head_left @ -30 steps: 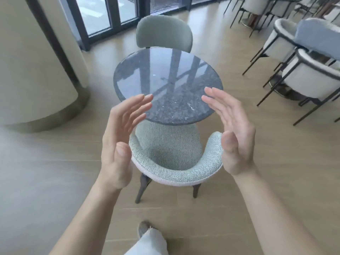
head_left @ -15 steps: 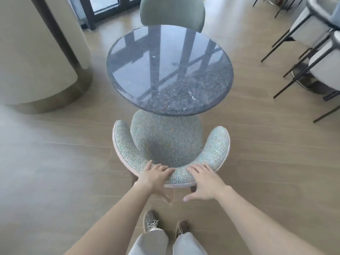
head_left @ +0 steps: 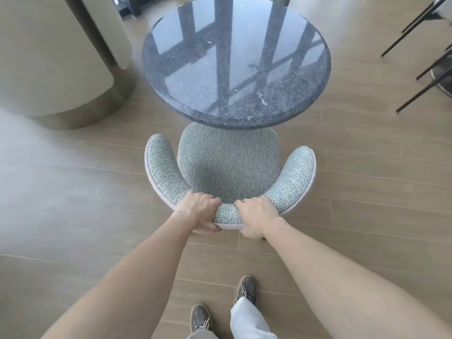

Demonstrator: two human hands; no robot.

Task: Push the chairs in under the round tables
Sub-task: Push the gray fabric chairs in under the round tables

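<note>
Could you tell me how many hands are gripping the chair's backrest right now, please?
2. The left hand grips the rear curve of the chair's backrest just left of centre; the right hand grips it just right of centre. Neither is hidden.
</note>
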